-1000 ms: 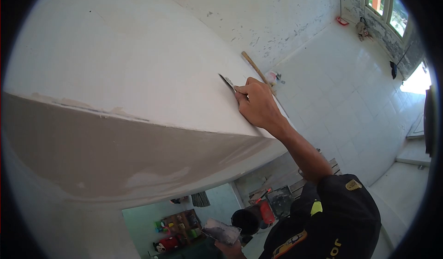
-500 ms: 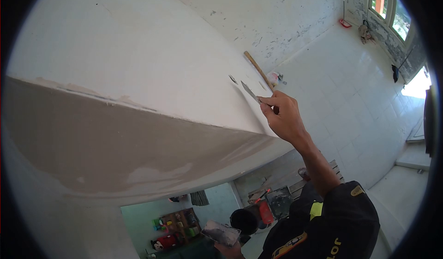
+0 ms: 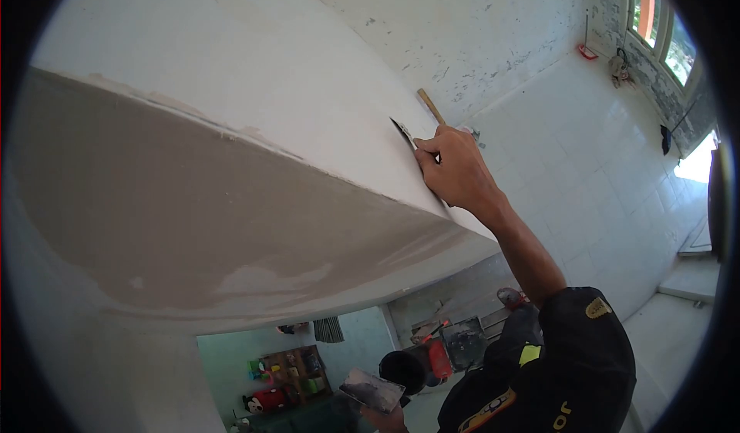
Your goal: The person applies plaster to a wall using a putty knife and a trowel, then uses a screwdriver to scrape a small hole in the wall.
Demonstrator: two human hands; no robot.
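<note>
My right hand [image 3: 459, 167] is closed in a pinch on the handle of a putty knife [image 3: 402, 131]. The thin blade lies against the white wall surface [image 3: 324, 86], or very close to it. Low in the view, my left hand [image 3: 384, 417] grips a flat rectangular plate smeared with pale putty [image 3: 373, 391]. Most of that hand's fingers are hidden beneath the plate. A damp-looking grey-brown plaster area [image 3: 193, 194] meets the white face along a rough corner edge [image 3: 254, 141].
A wooden stick [image 3: 430, 104] stands out beyond the wall edge. Far below lie the pale tiled floor [image 3: 570, 178], a black bucket [image 3: 402, 371], a red container [image 3: 439, 358] and a shelf with toys [image 3: 297, 375]. A window [image 3: 667, 36] is at upper right.
My right hand has brought the putty knife from just off the wall to the white surface, shifting slightly left. The view has tilted a little. My left hand still holds the plate.
</note>
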